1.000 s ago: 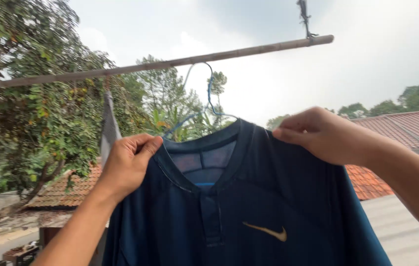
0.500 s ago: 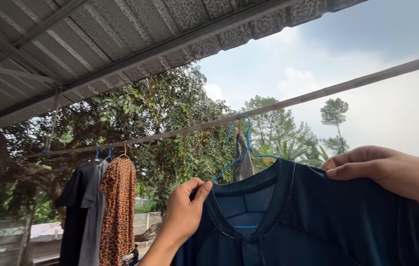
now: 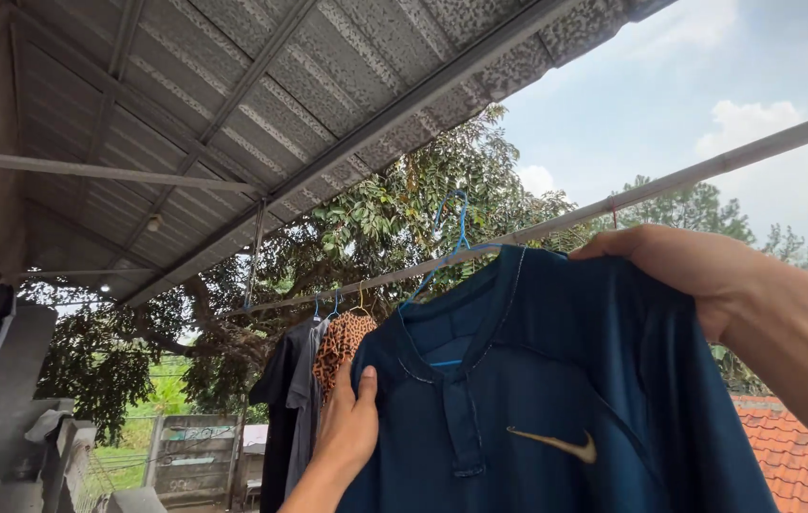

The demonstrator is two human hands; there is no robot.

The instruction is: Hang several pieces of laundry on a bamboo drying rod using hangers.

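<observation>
Dark blue jersey (image 3: 556, 399) on blue hanger (image 3: 449, 249), hook not visibly over pole (image 3: 708, 171). Left hand (image 3: 349, 427) grips shoulder; right hand (image 3: 679, 261) pinches other shoulder. Hanging unfinished.

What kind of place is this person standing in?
Most likely a home's outdoor laundry-drying spot. A corrugated metal roof covers it, a long pole carries hung clothes, and both hands hold a dark blue shirt on a blue hanger.
</observation>
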